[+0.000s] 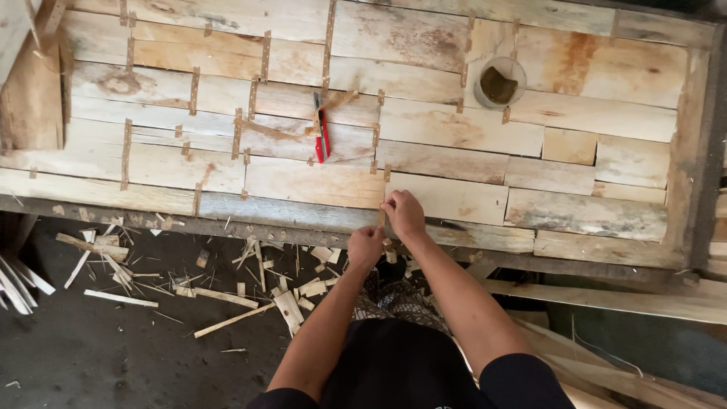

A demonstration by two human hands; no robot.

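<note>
Workshop bench: a panel of pale wooden planks [454,198], laid edge to edge, fills the upper two thirds of the frame, with short strips of brown joining tape [126,155] bridging many seams. Below the bench edge, at lower left, the dark floor [91,356] carries offcuts and splinters [227,297].

Hands. Right hand [404,213], centre frame, rests on the near plank edge with fingers curled narrow, pinching the upper end of a short tape strip [382,217] at a plank seam. Left hand [366,246], just below and to the left, is closed in a loose fist at the bench edge, close to the strip's lower end; contact cannot be confirmed from this view.

Handling, by judgement. The strip appears thin, light and limp, liable to curl or tear; hold it by its ends and press it flat along its length. The planks look stiff and rough, with splintery edges.

Surroundings. A red-handled utility knife [322,130] lies on the panel above the hands, well apart from them. A round container [499,82] holding dark contents stands at upper right. A raised wooden frame rail [693,151] closes the right side. Loose laths [644,303] lie at lower right beside the person's arm. Nothing lies between the hands and the seam.
</note>
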